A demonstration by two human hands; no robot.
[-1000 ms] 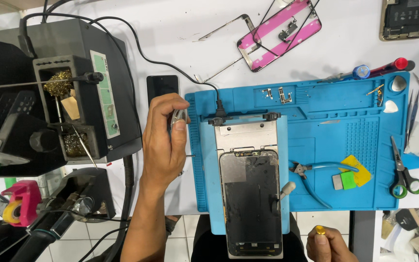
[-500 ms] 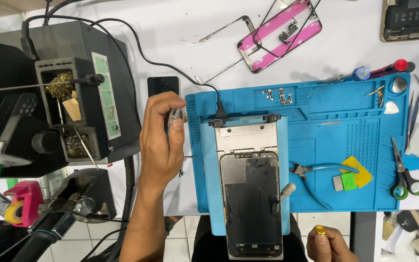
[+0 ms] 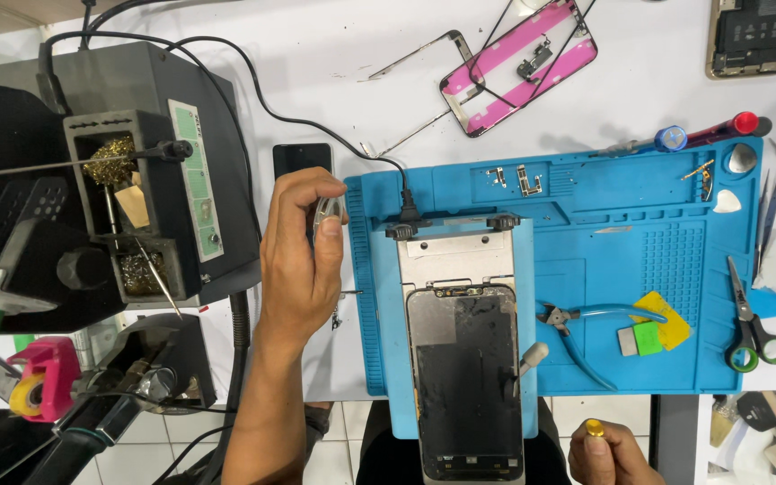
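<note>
A white counter (image 3: 226, 54) carries a blue work mat (image 3: 639, 233) with a phone screen panel (image 3: 469, 386) clamped on a grey heating plate (image 3: 455, 260) at its 7 o'clock area. The left hand (image 3: 303, 260) is clenched around a small metal tool (image 3: 328, 216) at the mat's 9 o'clock edge. The right hand (image 3: 608, 454) grasps a yellow-capped tool (image 3: 594, 427) at 6 o'clock. Blue-handled cutters (image 3: 586, 319) lie just beside the panel; scissors (image 3: 747, 319) lie at 3 o'clock; a soldering station (image 3: 127, 180) stands at 9 o'clock.

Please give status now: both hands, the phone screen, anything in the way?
Left hand pinching small metal tool at mat edge. Right hand holding gold-capped tool. Phone screen flat on heating plate, untouched. Pliers lie beside it.
</note>
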